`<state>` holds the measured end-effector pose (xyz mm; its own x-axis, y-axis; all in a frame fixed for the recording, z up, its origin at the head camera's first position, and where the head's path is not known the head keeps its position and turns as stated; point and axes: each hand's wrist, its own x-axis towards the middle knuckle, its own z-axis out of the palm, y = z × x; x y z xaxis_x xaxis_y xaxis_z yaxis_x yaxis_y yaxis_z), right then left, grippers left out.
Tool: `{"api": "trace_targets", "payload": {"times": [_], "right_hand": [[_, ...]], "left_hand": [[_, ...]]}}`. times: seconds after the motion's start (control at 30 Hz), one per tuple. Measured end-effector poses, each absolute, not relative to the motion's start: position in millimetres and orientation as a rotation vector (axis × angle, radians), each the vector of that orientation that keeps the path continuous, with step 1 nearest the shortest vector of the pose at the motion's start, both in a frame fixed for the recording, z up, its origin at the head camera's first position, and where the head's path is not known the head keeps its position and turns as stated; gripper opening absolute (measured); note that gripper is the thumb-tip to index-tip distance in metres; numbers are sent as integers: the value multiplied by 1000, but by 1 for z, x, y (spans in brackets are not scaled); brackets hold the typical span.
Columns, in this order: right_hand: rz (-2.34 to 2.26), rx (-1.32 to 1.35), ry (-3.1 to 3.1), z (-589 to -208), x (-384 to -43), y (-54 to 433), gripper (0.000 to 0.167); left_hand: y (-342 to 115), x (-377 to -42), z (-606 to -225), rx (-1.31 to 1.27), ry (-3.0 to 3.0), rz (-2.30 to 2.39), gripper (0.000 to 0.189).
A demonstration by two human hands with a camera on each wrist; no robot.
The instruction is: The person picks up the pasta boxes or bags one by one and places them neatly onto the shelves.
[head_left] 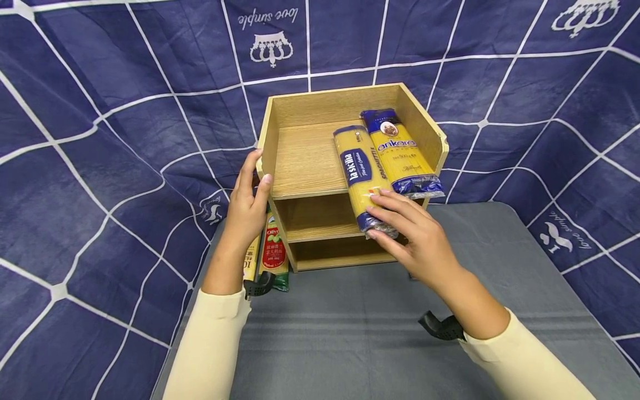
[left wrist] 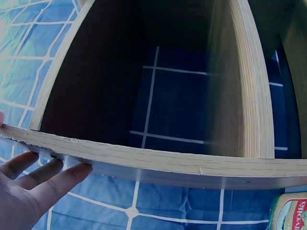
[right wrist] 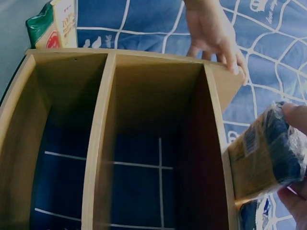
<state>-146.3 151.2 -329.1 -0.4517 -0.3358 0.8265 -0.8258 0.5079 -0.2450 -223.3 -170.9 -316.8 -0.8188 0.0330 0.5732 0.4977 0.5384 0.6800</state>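
A wooden three-tier shelf (head_left: 305,161) stands on the grey table. Two spaghetti packs lie on its top board: a yellow "la Sicilia" pack (head_left: 356,169) and, to its right, an "ankara" pack (head_left: 400,150). My right hand (head_left: 407,230) grips the near, overhanging end of the la Sicilia pack; in the right wrist view the fingers (right wrist: 295,117) wrap the pack's end (right wrist: 261,153). My left hand (head_left: 248,203) holds the shelf's left side wall, thumb at the front edge and fingers (left wrist: 29,177) flat along the outside of the board (left wrist: 158,163).
Left of the shelf, partly behind my left wrist, lie a green pack with a red label (head_left: 274,250) and a yellow pack (head_left: 251,261). The two lower shelf compartments (head_left: 320,219) hold nothing. A blue checked cloth (head_left: 100,166) surrounds the table (head_left: 360,333).
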Motion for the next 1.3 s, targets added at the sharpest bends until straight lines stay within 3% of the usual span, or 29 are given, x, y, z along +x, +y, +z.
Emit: {"api": "trace_targets", "payload": {"times": [1.3], "right_hand": [[599,609,-2303,-306,-198,135,38]], "left_hand": [[-171,-223,-318,-424,-2283,-1241,50]]}}
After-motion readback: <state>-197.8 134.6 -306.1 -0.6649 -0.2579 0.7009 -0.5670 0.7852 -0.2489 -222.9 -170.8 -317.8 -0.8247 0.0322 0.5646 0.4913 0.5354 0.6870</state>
